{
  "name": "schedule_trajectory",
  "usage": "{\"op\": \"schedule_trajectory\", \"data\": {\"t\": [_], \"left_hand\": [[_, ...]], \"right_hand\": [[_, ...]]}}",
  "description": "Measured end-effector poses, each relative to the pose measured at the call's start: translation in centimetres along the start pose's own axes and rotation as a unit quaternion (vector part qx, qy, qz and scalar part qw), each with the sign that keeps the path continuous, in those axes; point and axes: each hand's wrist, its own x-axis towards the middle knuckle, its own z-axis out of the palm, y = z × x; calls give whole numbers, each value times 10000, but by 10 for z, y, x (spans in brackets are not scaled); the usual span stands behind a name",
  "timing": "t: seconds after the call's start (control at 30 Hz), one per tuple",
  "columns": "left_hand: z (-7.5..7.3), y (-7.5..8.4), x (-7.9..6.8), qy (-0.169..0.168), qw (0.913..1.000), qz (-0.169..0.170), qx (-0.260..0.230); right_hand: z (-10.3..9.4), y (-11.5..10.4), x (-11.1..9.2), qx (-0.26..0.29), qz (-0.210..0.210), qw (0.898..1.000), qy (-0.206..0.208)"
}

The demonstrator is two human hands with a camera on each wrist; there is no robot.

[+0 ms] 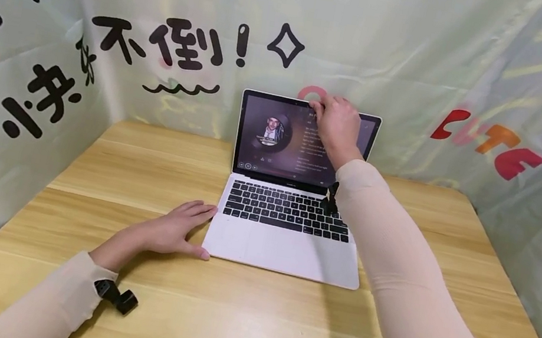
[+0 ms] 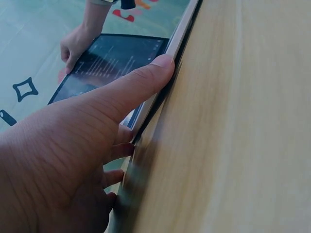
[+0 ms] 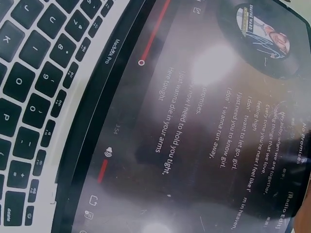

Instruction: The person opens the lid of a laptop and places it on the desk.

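A silver laptop (image 1: pixel 284 253) stands unfolded on the wooden table, its screen (image 1: pixel 282 135) lit with a music player and lines of lyrics. My right hand (image 1: pixel 338 125) grips the top edge of the screen, fingers over the rim. In the right wrist view the display (image 3: pixel 194 126) and part of the keyboard (image 3: pixel 36 68) fill the picture. At the laptop's front left corner rests my left hand (image 1: pixel 174 230). Its thumb (image 2: pixel 146 77) lies straight along the front edge in the left wrist view, and the other fingers touch the left side.
The wooden table (image 1: pixel 256 322) spreads around the laptop. Behind it and on both sides hangs a pale fabric backdrop (image 1: pixel 404 48) with black lettering and coloured letters. Each wrist carries a small black camera (image 1: pixel 117 296).
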Motion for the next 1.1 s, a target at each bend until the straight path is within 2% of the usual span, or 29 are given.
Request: {"op": "schedule_trajectory", "data": {"t": [0.1,0.33,0.43,0.63,0.87,1.1], "left_hand": [[-1,-1,-1,-1,10000,-4,5],[1,2,0,-2,10000,10,45],[1,2,0,10,10000,27,34],[0,0,0,44,10000,21,25],[-3,2,2,61,9999,86,69],[-2,4,0,105,9998,129,107]], "right_hand": [[3,0,3,-88,34,9999,-79],[1,1,8,-314,135,9976,-602],[0,1,9,-359,138,9970,-666],[-4,1,7,-375,-161,9975,-585],[-19,4,4,-429,-433,9936,-956],[-28,7,-3,-216,-570,9920,-1108]]}}
